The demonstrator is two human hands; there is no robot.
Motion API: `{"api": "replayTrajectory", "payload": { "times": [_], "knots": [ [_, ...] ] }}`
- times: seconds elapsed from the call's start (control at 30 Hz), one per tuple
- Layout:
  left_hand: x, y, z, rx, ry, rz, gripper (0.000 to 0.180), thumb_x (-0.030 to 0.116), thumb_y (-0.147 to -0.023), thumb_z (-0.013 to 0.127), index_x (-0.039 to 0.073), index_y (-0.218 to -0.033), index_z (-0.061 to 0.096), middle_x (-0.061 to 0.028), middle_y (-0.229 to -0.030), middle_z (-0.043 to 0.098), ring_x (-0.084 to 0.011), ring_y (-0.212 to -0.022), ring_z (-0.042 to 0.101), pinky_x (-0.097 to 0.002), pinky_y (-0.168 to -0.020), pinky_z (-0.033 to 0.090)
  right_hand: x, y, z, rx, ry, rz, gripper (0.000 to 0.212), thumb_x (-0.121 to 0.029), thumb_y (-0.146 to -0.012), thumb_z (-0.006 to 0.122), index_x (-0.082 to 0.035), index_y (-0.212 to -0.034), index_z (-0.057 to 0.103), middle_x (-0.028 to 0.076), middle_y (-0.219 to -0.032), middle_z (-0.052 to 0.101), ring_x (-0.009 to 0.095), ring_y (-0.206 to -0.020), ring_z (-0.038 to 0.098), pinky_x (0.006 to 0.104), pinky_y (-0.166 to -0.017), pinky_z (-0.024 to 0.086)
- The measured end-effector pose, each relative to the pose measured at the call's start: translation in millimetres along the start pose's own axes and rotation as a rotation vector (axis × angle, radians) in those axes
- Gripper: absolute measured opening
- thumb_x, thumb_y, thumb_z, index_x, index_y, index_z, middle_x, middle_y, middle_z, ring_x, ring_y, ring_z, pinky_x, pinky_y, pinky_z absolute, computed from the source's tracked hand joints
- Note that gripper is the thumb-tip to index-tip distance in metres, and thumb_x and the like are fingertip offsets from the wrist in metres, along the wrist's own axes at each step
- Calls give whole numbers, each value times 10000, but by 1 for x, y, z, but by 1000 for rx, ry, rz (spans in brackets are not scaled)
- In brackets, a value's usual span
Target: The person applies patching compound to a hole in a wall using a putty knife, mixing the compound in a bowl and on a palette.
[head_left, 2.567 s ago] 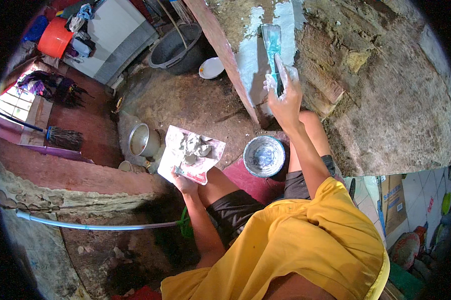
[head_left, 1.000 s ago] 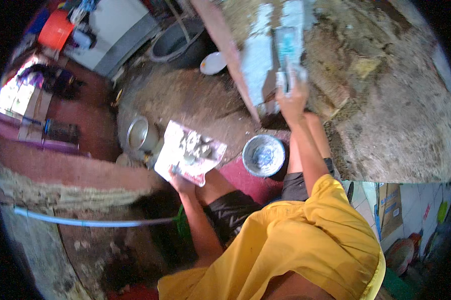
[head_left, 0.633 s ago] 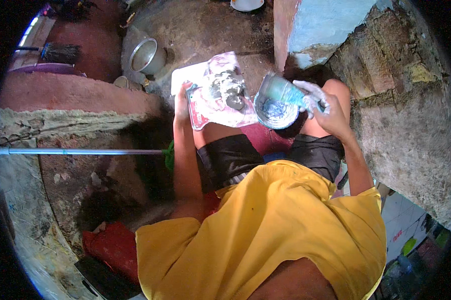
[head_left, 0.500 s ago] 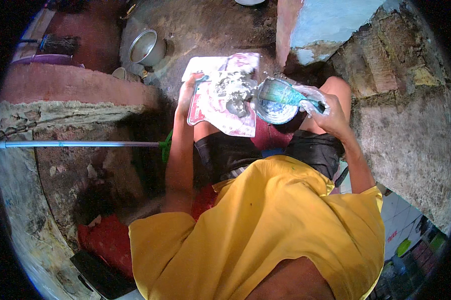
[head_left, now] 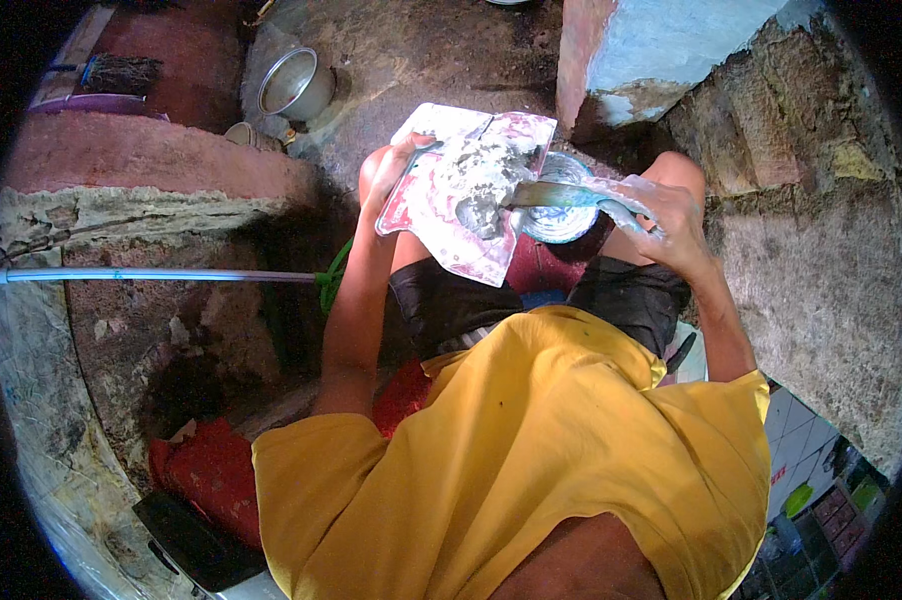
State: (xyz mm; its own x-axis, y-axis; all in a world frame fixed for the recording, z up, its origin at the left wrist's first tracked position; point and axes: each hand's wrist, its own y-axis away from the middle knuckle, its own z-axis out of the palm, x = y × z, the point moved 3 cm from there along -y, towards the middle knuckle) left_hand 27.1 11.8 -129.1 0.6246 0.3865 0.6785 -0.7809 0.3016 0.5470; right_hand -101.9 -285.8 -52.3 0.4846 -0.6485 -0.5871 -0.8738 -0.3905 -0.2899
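My left hand [head_left: 393, 170] is closed on the left edge of a flat pink-and-white sheet [head_left: 426, 225], held tilted above my lap. A lumpy mound of grey-white paste [head_left: 481, 170] lies on its middle. In my right hand [head_left: 666, 218], smeared with white, is a blue-green putty knife [head_left: 566, 194] turned nearly edge-on. Its far end meets the right side of the paste; how deep it goes cannot be seen. Below the knife, between my knees, stands a round bowl [head_left: 571, 228] streaked inside with white paste. The sheet hides the bowl's left part.
A metal pot [head_left: 306, 90] stands on the stained floor [head_left: 401, 60] at the far left. Beside my left arm runs a pale pole [head_left: 171, 275] with green cord at its end. Rough walls rise on both sides, with a pale blue wall corner [head_left: 651, 50] ahead.
The putty knife has swung left from over the bowl to the paste and turned edge-on. The sheet has shifted right and tilted, now overlapping the bowl.
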Motion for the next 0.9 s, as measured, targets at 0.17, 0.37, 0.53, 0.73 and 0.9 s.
{"api": "replayTrajectory", "payload": {
  "times": [0.17, 0.37, 0.53, 0.73, 0.9],
  "knots": [
    [3, 8, 8, 32, -23, -18, 254, 131, -801, 542, -51, -973, 499, -123, -754, 602, -200, -589, 604, -303, -569, 517, -11, -5, -1, -82, -33, 63, 436, -97, -712, 604, -96, -1145, 550, 154, -1066, 587, 333, -940, 575, 381, -804, 471],
    [-2, -2, -9, 12, -135, 39, 212, 140, -802, 541, -31, -926, 521, -102, -743, 588, -192, -579, 592, -301, -560, 518, -16, -13, 11, -189, -299, 177, 396, -71, -738, 589, -64, -1133, 553, 170, -1032, 600, 268, -931, 595, 335, -829, 443],
    [2, 15, -2, 242, -464, 216, 205, 169, -798, 543, 0, -914, 538, -67, -766, 575, -169, -590, 566, -293, -576, 474, 0, -2, 20, -251, -498, 258, 348, -68, -791, 557, -59, -1139, 550, 108, -935, 630, 179, -821, 594, 298, -752, 463],
    [1, 4, -11, 446, -716, 379, 317, 274, -727, 578, -42, -707, 581, -49, -642, 572, -131, -580, 502, -288, -563, 405, 8, 17, 14, -256, -1120, 586, 426, -167, -850, 543, -94, -1257, 442, 17, -812, 592, 42, -559, 497, 179, -454, 402],
    [-8, -8, -47, 439, -666, 525, 374, 308, -703, 562, -51, -800, 597, -83, -721, 597, -143, -652, 514, -290, -615, 410, -5, -4, -11, 230, -1327, 306, 637, -219, -794, 593, -39, -1332, 304, 69, -987, 548, 109, -745, 526, 236, -639, 446]
  ]
}}
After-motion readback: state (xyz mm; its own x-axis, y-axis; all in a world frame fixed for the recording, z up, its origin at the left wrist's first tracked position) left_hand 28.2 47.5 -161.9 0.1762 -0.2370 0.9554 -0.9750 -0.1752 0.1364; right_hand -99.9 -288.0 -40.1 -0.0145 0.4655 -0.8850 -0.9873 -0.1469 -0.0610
